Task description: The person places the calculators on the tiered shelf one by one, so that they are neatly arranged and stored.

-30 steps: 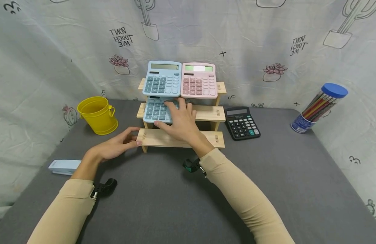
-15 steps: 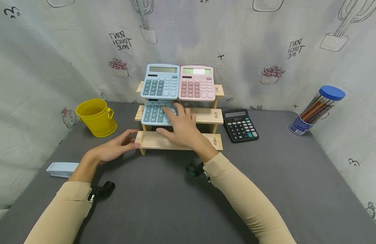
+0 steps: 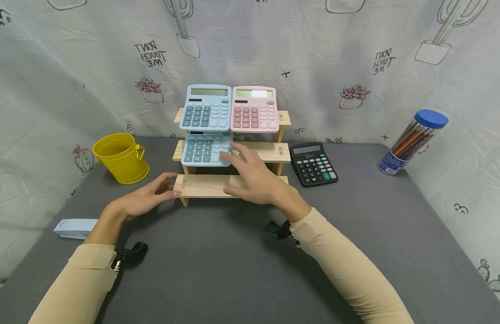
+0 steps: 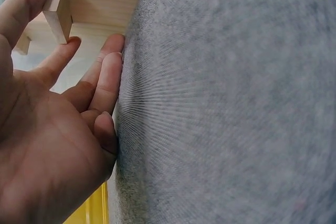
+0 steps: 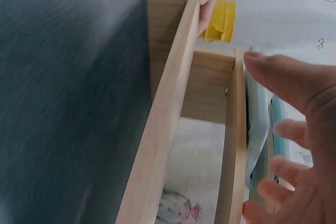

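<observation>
A three-tier wooden stand is at the middle of the table in the head view. My left hand holds the left end of its lowest shelf; in the left wrist view the shelf corner lies between thumb and forefinger. My right hand hovers over that shelf with fingers spread, holding nothing. Just left of its fingertips, a blue calculator leans on the middle shelf, its display hidden behind the tier above. On the top shelf stand another blue calculator and a pink calculator, side by side.
A black calculator lies right of the stand. Farther right a blue-lidded tub of pencils stands tilted in view. To the left are a yellow bucket and a light blue stapler. A printed curtain hangs behind.
My right hand has let go of the lower blue calculator and drawn back to the right, its fingers now apart from it. The left hand stays on the shelf end. The head view shifted slightly.
</observation>
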Demonstrator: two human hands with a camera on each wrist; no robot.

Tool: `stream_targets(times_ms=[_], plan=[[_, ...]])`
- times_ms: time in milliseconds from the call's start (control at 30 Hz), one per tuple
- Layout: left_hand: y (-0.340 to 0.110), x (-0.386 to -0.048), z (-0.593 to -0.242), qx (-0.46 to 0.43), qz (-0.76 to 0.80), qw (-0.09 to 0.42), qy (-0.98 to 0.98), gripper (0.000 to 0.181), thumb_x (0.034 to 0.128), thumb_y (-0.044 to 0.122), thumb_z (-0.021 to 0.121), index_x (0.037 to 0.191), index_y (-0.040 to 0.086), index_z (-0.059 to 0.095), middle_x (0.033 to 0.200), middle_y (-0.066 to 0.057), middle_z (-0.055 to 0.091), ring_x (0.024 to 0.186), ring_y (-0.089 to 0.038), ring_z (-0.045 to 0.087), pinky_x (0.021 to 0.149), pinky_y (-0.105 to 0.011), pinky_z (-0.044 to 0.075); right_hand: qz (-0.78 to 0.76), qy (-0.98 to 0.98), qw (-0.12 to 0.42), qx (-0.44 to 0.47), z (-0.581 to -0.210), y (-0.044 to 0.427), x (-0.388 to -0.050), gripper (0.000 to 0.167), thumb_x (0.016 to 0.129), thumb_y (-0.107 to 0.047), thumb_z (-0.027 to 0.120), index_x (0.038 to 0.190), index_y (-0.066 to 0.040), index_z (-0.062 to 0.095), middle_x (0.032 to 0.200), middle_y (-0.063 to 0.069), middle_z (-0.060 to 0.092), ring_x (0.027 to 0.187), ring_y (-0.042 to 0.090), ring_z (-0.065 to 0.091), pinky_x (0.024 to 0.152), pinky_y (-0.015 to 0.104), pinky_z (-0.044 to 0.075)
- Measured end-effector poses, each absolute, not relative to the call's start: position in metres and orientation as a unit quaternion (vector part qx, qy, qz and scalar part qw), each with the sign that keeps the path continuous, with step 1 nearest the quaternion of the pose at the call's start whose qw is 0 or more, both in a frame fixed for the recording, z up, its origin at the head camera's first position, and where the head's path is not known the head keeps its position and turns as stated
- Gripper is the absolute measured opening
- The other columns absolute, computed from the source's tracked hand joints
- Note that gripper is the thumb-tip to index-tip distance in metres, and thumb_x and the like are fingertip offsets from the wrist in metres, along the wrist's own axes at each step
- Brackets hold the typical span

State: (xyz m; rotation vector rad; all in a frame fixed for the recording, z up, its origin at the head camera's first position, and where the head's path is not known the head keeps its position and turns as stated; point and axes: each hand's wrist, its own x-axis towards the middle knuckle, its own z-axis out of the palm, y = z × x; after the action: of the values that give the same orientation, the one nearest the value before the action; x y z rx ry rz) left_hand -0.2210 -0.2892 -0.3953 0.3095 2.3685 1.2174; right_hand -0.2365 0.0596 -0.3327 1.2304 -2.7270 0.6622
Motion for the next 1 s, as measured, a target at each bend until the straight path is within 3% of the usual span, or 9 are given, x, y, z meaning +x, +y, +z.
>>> stream_targets(times_ms=[233,733,1000], plan=[[-0.292,-0.218,-0.395,0.107,0.441,0.228,0.861,0.075,0.1046,0.048,0.056,0.160,0.020,0.016,0.156,-0.027,0.038,0.139,-0.043,0.042,0.115,-0.066,0.030,0.216,-0.873,0.079,0.429,-0.337,0.083,-0.232,0.074,0.093,-0.034,0.077,0.155,-0.013,0.042,0.165,0.015,0.027,0.147,0.038,0.030,0.120,0.056,0.028],[-0.288,-0.221,-0.395,0.109,0.442,0.226,0.861,0.075,0.1043,0.048,0.057,0.160,0.019,0.016,0.156,-0.027,0.038,0.140,-0.042,0.042,0.115,-0.066,0.030,0.228,-0.864,0.149,0.424,-0.352,0.144,-0.225,0.061,0.090,-0.026,0.080,0.144,-0.012,0.055,0.152,0.016,0.045,0.147,0.047,0.030,0.117,0.066,0.021],[-0.290,-0.219,-0.395,0.107,0.443,0.223,0.862,0.075,0.1042,0.049,0.057,0.160,0.020,0.017,0.156,-0.025,0.040,0.139,-0.042,0.042,0.115,-0.066,0.029,0.252,-0.848,0.212,0.415,-0.361,0.173,-0.234,0.057,0.087,-0.018,0.081,0.138,-0.006,0.057,0.144,0.019,0.051,0.133,0.042,0.040,0.107,0.064,0.029]])
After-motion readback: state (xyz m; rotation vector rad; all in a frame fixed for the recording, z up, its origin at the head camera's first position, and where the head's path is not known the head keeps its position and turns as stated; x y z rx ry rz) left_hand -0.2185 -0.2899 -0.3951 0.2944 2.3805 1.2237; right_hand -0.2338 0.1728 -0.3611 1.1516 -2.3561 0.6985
